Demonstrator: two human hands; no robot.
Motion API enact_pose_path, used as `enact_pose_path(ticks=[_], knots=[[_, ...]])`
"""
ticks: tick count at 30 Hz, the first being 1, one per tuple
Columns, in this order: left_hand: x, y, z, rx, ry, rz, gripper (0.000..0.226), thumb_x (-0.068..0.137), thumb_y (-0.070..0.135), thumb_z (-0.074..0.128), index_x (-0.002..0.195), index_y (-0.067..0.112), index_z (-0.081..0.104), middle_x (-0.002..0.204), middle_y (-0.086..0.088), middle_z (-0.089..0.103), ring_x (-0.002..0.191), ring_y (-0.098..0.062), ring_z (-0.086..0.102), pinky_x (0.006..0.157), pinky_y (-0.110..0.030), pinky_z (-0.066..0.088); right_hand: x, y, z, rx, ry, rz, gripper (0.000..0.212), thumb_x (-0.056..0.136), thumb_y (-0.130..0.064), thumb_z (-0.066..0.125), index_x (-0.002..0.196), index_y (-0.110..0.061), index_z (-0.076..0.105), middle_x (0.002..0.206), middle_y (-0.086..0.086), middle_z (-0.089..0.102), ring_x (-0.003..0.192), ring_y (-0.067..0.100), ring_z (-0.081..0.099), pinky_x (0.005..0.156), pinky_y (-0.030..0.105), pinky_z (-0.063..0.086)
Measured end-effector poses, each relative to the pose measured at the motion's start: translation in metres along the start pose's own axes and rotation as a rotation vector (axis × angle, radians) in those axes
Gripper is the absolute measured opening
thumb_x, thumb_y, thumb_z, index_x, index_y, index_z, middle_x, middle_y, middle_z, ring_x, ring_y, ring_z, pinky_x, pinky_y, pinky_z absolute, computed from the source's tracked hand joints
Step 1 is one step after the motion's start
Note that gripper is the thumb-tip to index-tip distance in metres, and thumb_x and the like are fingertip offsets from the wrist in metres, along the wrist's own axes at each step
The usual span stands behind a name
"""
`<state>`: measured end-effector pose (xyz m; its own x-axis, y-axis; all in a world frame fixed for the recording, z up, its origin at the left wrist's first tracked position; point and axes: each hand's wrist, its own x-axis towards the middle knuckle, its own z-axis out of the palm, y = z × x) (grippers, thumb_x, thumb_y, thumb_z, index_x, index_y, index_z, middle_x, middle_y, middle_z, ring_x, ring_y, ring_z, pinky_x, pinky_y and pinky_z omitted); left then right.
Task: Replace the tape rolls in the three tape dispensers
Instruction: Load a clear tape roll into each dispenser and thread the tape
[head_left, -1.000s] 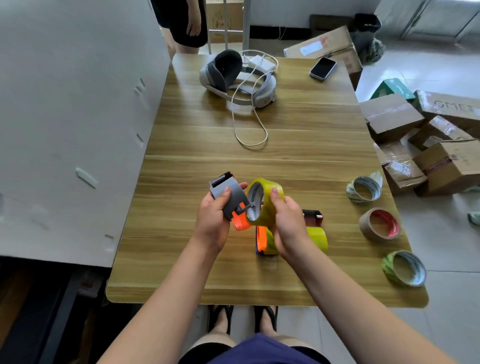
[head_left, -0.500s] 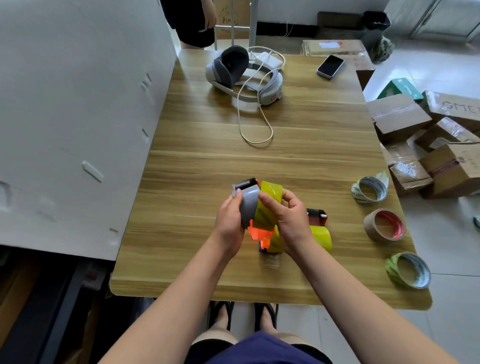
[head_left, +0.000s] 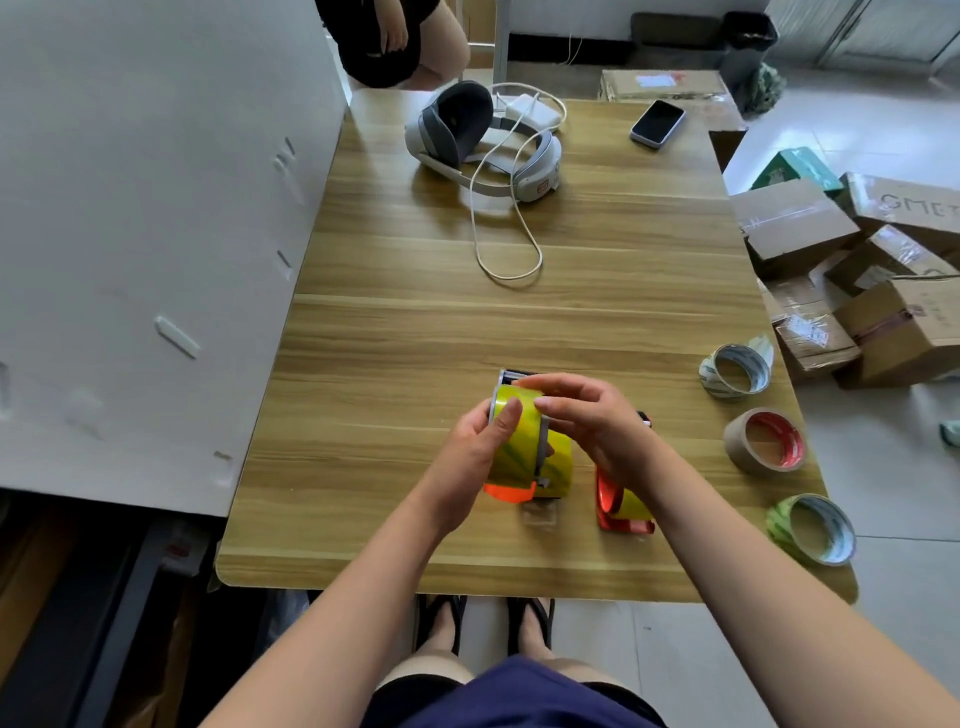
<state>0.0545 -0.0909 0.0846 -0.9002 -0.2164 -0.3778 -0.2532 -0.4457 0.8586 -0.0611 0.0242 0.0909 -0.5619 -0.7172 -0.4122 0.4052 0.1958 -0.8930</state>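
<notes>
My left hand (head_left: 475, 452) grips a grey tape dispenser (head_left: 543, 441) with an orange part (head_left: 509, 492) just above the wooden table (head_left: 415, 338). A yellow tape roll (head_left: 511, 441) sits in that dispenser. My right hand (head_left: 597, 426) comes over from the right, its fingers pressed on the top of the roll. More yellow tape (head_left: 560, 462) shows right behind the grey side plate. A red dispenser (head_left: 615, 512) with yellow tape lies under my right wrist, partly hidden. Three loose rolls line the right edge: white-green (head_left: 735, 371), brown with a red core (head_left: 766, 441), green (head_left: 810, 530).
A white headset (head_left: 483, 140) with a looping cable and a phone (head_left: 657, 123) lie at the far end. A white panel (head_left: 130, 234) borders the table's left side. Cardboard boxes (head_left: 883, 312) are piled on the floor at right. Another person (head_left: 395, 36) stands beyond the table.
My right hand has brought the yellow roll from beside the grey dispenser onto it, and the roll now sits inside. Both hands have closed together around it.
</notes>
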Motion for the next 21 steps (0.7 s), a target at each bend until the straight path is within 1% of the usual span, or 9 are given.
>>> enact_pose_path(ticks=[2, 4, 7, 8, 10, 14, 18, 19, 21], knots=[[-0.001, 0.002, -0.003, 0.063, -0.026, 0.002, 0.042, 0.085, 0.025, 0.059, 0.123, 0.008, 0.053, 0.101, -0.011, 0.068, 0.088, -0.019, 0.068, 0.076, -0.028, 0.056, 0.000, -0.004, -0.005, -0.024, 0.016, 0.012, 0.033, 0.068, -0.011, 0.071, 0.101, -0.008, 0.069, 0.099, 0.012, 0.069, 0.093, 0.019, 0.064, 0.085, 0.025, 0.054], [-0.001, 0.001, -0.006, 0.088, -0.044, -0.002, 0.034, 0.088, 0.007, 0.057, 0.121, 0.010, 0.053, 0.097, -0.008, 0.069, 0.083, -0.015, 0.069, 0.073, -0.026, 0.056, 0.000, -0.009, -0.007, -0.104, 0.019, 0.011, 0.030, 0.073, -0.003, 0.072, 0.103, -0.002, 0.069, 0.099, 0.017, 0.068, 0.092, 0.022, 0.063, 0.088, 0.031, 0.053], [-0.002, 0.000, -0.008, 0.101, -0.090, 0.006, 0.034, 0.087, -0.002, 0.055, 0.116, 0.014, 0.054, 0.095, -0.003, 0.070, 0.082, -0.010, 0.070, 0.069, -0.022, 0.055, 0.001, -0.018, -0.010, -0.254, -0.001, 0.004, 0.030, 0.076, 0.001, 0.070, 0.106, 0.003, 0.067, 0.097, 0.017, 0.069, 0.087, 0.017, 0.064, 0.081, 0.024, 0.054], [-0.003, 0.000, -0.008, 0.106, -0.097, 0.008, 0.034, 0.086, -0.002, 0.055, 0.115, 0.015, 0.054, 0.095, -0.002, 0.070, 0.082, -0.009, 0.070, 0.069, -0.021, 0.055, 0.002, -0.021, -0.010, -0.297, -0.015, 0.004, 0.031, 0.076, 0.001, 0.070, 0.107, 0.002, 0.067, 0.096, 0.015, 0.070, 0.086, 0.015, 0.065, 0.079, 0.021, 0.055], [-0.003, 0.001, -0.008, 0.102, -0.106, 0.013, 0.033, 0.086, -0.003, 0.055, 0.112, 0.016, 0.055, 0.095, -0.001, 0.070, 0.081, -0.008, 0.070, 0.068, -0.020, 0.054, 0.001, -0.025, -0.012, -0.345, -0.045, 0.001, 0.030, 0.077, -0.001, 0.070, 0.106, -0.002, 0.068, 0.095, 0.011, 0.072, 0.085, 0.013, 0.067, 0.078, 0.021, 0.055], [-0.001, 0.005, -0.011, 0.049, -0.114, 0.033, 0.029, 0.081, 0.002, 0.062, 0.108, 0.013, 0.060, 0.086, 0.000, 0.074, 0.078, -0.014, 0.070, 0.067, -0.024, 0.055, -0.002, -0.030, -0.021, -0.282, -0.078, -0.032, 0.028, 0.077, 0.005, 0.066, 0.104, -0.004, 0.069, 0.098, 0.011, 0.072, 0.091, 0.015, 0.068, 0.085, 0.025, 0.056], [0.003, 0.014, -0.015, -0.028, -0.119, -0.002, 0.033, 0.066, 0.011, 0.066, 0.098, 0.004, 0.064, 0.074, -0.012, 0.068, 0.062, -0.020, 0.065, 0.060, -0.027, 0.055, -0.004, -0.033, -0.021, -0.293, -0.115, -0.069, 0.027, 0.072, 0.010, 0.068, 0.094, -0.007, 0.072, 0.097, 0.013, 0.072, 0.094, 0.019, 0.068, 0.090, 0.030, 0.054], [0.004, 0.016, -0.016, -0.038, -0.113, -0.010, 0.036, 0.062, 0.015, 0.066, 0.096, 0.003, 0.065, 0.075, -0.016, 0.066, 0.062, -0.022, 0.063, 0.059, -0.026, 0.053, -0.004, -0.034, -0.019, -0.322, -0.120, -0.088, 0.027, 0.071, 0.009, 0.070, 0.092, -0.008, 0.072, 0.098, 0.012, 0.072, 0.095, 0.021, 0.068, 0.091, 0.032, 0.053], [0.006, 0.018, -0.018, -0.036, -0.098, -0.023, 0.043, 0.056, 0.022, 0.064, 0.094, 0.002, 0.066, 0.078, -0.016, 0.065, 0.065, -0.023, 0.061, 0.060, -0.027, 0.050, -0.003, -0.036, -0.015, -0.416, -0.114, -0.141, 0.027, 0.069, 0.004, 0.074, 0.091, -0.011, 0.073, 0.103, 0.015, 0.071, 0.101, 0.031, 0.066, 0.094, 0.041, 0.051]])
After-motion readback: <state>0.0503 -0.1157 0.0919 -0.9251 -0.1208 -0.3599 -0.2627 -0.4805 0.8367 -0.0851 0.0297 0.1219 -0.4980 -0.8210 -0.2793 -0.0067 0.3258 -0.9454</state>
